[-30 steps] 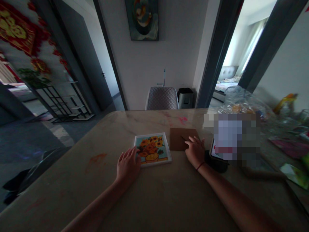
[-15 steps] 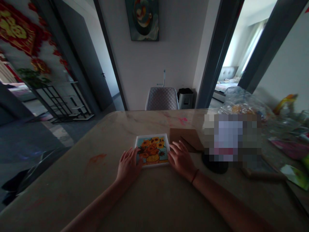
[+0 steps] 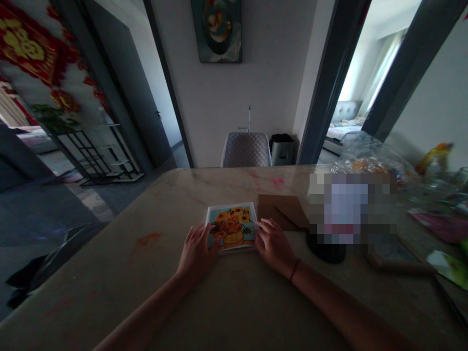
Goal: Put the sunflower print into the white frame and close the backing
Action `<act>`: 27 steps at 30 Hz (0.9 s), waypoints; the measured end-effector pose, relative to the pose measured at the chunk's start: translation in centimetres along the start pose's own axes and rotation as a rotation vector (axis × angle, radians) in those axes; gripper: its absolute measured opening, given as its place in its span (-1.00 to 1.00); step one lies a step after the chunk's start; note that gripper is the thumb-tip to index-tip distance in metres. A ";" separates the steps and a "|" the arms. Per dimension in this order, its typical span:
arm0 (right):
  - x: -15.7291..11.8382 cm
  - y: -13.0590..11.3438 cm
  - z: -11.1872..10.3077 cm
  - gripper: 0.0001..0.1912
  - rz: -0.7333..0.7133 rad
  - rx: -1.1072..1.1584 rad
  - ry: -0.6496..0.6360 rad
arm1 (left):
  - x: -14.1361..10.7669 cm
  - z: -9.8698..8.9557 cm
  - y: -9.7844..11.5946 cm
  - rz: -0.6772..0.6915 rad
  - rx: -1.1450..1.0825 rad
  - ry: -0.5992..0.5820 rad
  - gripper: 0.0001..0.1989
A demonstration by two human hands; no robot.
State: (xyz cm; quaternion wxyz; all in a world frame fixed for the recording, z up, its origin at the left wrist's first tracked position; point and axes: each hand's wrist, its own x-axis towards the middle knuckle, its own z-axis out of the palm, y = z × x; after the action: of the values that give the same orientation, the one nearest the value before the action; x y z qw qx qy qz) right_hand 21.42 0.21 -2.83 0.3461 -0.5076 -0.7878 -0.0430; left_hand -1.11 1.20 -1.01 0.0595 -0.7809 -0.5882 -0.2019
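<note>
My left hand [image 3: 197,251] and my right hand [image 3: 273,246] were nearest me, one on each side of the sunflower panel [image 3: 232,226], which lay on the stone table [image 3: 109,287] with its white border showing. The left fingers [image 3: 204,234] reached onto the panel's left edge. The right fingers [image 3: 263,229] curved against its right edge, with the hand close to flat. Both hands touched the panel and the gap between them was narrow, just its width. I could not tell whether either hand had a firm hold or was only resting there. A red cord [image 3: 295,269] circled my right wrist.

A brown envelope [image 3: 281,210] lay just beyond the panel and to its right. A black round object [image 3: 325,251] sat further right of the panel, beneath a pixelated patch [image 3: 351,209] that hid whatever was there. An orange smear [image 3: 149,239] marked the table left of the panel. Well beyond the panel, a crumpled plastic bag [image 3: 365,151] lay to the right, and a quilted chair [image 3: 245,149] stood past the table's far edge, below a wall painting [image 3: 216,29].
</note>
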 end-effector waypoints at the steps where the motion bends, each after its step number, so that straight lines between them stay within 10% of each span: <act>1: 0.0 -0.1 0.0 -0.78 0.000 0.007 -0.003 | 0.0 0.1 0.0 0.005 -0.005 -0.005 -0.59; 12: -0.1 -0.2 -0.1 -0.74 -0.008 0.000 -0.007 | -0.3 0.1 0.3 0.126 -0.010 0.004 -0.26; 27: -0.2 0.0 0.0 -0.74 -0.013 -0.018 -0.024 | -0.2 0.2 -0.7 0.038 -0.057 -0.040 -0.54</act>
State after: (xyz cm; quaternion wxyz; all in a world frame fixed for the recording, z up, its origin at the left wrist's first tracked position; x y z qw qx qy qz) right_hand 21.48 0.07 -2.94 0.3317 -0.5062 -0.7948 -0.0462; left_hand -1.73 1.26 -1.39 0.0292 -0.7971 -0.5683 -0.2020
